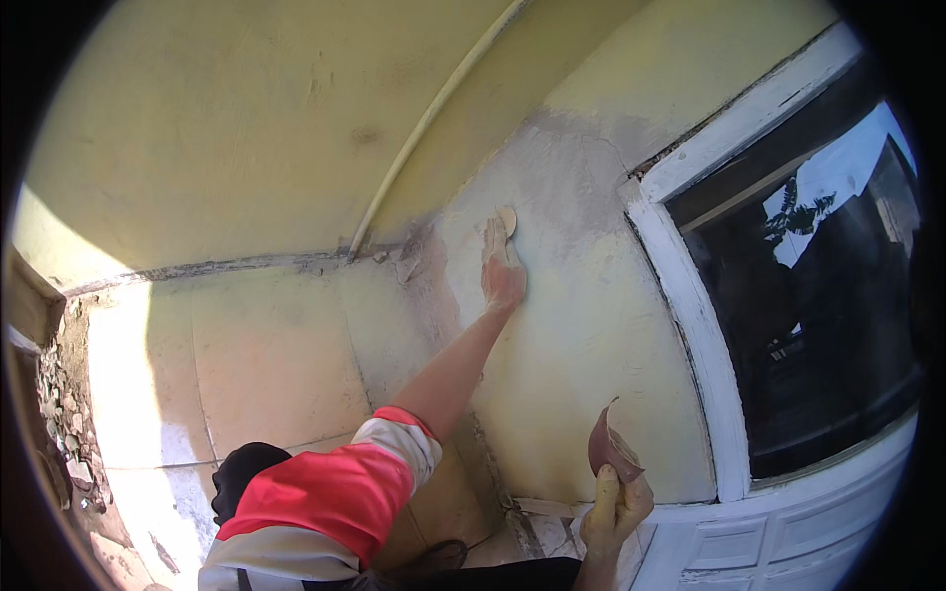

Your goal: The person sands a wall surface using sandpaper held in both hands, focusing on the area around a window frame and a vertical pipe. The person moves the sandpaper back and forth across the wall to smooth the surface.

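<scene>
My left hand (504, 270) reaches up and presses flat against a patched area of the yellow wall (591, 332). Under its fingertips shows the rounded end of a pale, thin piece (507, 220), probably sandpaper; the palm hides the rest. Lower right, my right hand (617, 510) pinches a curled, reddish-brown piece of sandpaper (613, 447) between thumb and fingers, apart from the wall. Greyish, smoothed filler (550, 170) surrounds the upper part of the patch. Pale dust coats the fingers of both hands.
A white-painted window frame (695, 325) with dark glass (798, 295) stands at the right, above a white panelled surface (739, 547). A thin pipe (421, 133) runs down the upper wall. Tiled floor (273, 362) lies left, with rubble (70, 421) along its edge.
</scene>
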The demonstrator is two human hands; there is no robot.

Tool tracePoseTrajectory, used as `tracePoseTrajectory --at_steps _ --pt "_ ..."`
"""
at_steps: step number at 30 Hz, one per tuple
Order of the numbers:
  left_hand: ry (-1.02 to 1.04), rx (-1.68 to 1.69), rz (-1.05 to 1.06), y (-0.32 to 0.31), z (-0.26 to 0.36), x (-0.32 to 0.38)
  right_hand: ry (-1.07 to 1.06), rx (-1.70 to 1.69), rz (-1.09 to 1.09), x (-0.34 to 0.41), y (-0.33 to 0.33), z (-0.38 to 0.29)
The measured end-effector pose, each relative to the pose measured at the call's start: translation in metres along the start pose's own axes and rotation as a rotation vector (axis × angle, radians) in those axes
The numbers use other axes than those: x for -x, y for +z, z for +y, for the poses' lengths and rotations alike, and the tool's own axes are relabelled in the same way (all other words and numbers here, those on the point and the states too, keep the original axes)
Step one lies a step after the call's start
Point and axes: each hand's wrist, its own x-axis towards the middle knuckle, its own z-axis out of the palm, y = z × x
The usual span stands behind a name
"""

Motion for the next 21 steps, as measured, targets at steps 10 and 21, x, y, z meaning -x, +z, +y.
tracePoseTrajectory --at_steps 10,21 --pt "-0.03 0.035 0.003 0.0 -0.009 0.024 0.042 -0.008 -0.032 -0.006 0.016 -0.005" --pt "0.154 0.067 -0.012 0.008 0.042 -0.032 0.087 -0.011 -0.007 -0.005 0.015 0.005"
